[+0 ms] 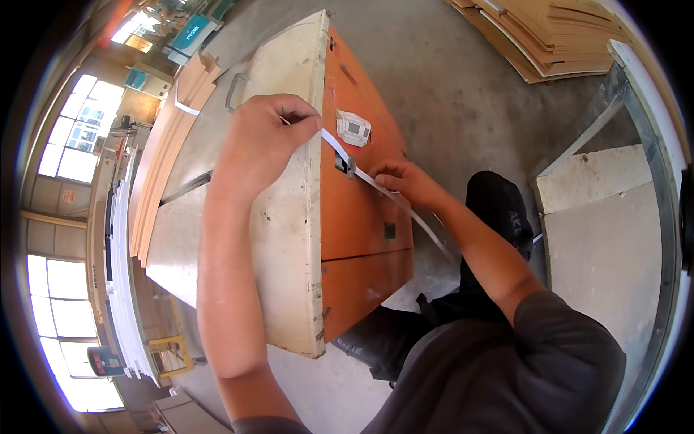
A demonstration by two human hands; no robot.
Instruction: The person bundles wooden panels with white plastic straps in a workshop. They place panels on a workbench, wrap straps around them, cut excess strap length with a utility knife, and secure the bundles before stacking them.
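Pinching a white strip [335, 142] between thumb and fingers of the left hand [262, 141], at the right-hand edge of the cream surface [285, 239]. Holding it farther along in the right hand [408, 182] — fingers curled narrow — beside the surface's orange side [361, 224], with a loose tail trailing past. Can also see a white label [353, 128] on that orange side, near the strip — and long brown boards [170, 155] toward the surface's left.

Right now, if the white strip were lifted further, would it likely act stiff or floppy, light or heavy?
The white strip is probably flexible, since it curves downward beyond the right hand. It is likely light, being thin and narrow, with the left hand only pinching it. Its blurred lower end may swing, as it appears unsupported.
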